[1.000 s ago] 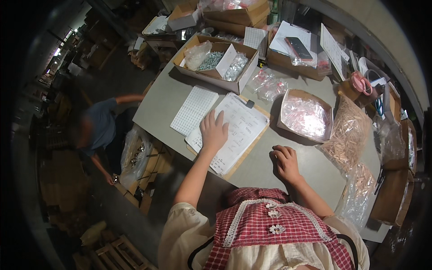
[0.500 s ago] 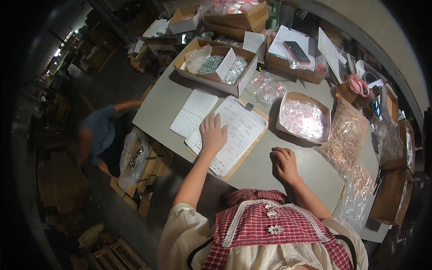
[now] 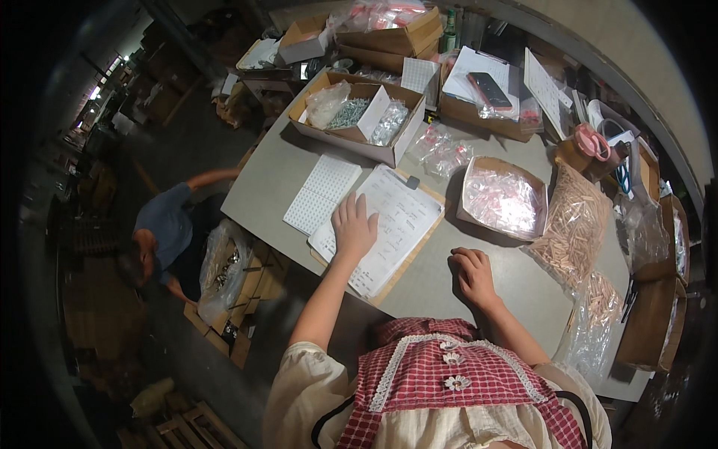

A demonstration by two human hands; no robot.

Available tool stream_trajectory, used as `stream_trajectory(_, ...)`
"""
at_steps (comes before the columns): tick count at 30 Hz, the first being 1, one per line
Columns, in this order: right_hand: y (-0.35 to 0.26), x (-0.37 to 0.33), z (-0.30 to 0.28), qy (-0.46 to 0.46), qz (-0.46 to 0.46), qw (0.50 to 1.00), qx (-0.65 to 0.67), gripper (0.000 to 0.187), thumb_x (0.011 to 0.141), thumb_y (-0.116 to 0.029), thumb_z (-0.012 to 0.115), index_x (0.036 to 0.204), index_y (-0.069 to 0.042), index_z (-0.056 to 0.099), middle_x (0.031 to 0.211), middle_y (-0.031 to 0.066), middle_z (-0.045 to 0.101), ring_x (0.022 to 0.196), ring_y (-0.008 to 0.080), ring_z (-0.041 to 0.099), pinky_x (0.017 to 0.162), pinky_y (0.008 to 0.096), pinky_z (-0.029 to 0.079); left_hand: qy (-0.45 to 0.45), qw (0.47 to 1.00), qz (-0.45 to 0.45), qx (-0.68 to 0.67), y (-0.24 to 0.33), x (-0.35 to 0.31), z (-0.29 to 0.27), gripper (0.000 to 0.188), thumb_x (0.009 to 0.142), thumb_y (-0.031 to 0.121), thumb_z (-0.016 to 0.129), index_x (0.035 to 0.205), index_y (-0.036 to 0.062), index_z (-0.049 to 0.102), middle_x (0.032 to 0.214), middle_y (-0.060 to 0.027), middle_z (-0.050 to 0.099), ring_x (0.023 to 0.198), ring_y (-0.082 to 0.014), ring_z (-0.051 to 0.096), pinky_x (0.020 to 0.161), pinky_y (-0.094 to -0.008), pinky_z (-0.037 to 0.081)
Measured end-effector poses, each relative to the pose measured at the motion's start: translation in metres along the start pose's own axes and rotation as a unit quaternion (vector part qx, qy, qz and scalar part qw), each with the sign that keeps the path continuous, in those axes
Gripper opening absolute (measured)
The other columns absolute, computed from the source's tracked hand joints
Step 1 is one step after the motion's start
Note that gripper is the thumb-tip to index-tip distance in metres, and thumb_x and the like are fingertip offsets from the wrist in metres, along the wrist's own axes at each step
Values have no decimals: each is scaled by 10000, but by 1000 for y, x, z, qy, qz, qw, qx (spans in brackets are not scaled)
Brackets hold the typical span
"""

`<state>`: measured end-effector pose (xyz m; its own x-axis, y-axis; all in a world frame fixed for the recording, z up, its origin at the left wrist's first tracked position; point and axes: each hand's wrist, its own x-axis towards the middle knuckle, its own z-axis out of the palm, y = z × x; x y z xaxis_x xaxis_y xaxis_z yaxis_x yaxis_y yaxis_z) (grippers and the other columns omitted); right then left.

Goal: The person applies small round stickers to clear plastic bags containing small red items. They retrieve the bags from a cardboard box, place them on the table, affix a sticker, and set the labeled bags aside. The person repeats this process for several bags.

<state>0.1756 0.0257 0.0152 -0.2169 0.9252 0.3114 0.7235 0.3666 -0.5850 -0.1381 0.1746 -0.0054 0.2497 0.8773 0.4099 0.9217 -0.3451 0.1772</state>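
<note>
My left hand (image 3: 354,227) lies flat, fingers spread, on a stack of printed sheets on a clipboard (image 3: 407,196), and it holds nothing. Beside it, to the left, is a white sheet covered with rows of small marks (image 3: 323,193). Resting on the grey table, my right hand (image 3: 474,275) has its fingers loosely bent and apart, with nothing visible in them. Beyond that hand stands an open carton of small clear packets (image 3: 502,196) with pink edges. A clear bag of small wooden dowels (image 3: 572,217) lies to its right.
A divided carton (image 3: 359,120) with screws and bagged metal parts stands at the back. Behind the packets, a phone (image 3: 490,90) lies on papers over a box. Pink-handled scissors (image 3: 592,141) are at the right. A co-worker (image 3: 168,221) bends by open cartons on the left.
My hands keep their places on the papers and the table. The co-worker at the left has shifted slightly and bends lower. The whole view has tilted a little.
</note>
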Motion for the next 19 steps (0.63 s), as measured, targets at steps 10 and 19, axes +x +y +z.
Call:
stream_trajectory(10, -2, 1, -2, 7, 1, 1000, 6, 429, 734, 34, 593, 1147, -82, 628, 1267, 74, 622, 1147, 335, 545, 1009, 449, 412, 5, 1000, 3, 2, 0, 0, 0, 593, 944, 339, 620, 1407, -12, 498, 1457, -225, 463, 1373, -378, 392, 1142, -518, 280)
stream_trajectory(19, 2, 0, 1, 8, 3, 1000, 4, 408, 761, 12, 607, 1157, -85, 632, 1272, 78, 626, 1142, 335, 547, 1011, 452, 411, 2, 1000, -2, -2, -1, 0, 1, 594, 947, 343, 618, 1410, -11, 500, 1468, -232, 459, 1376, -383, 392, 1147, -521, 276)
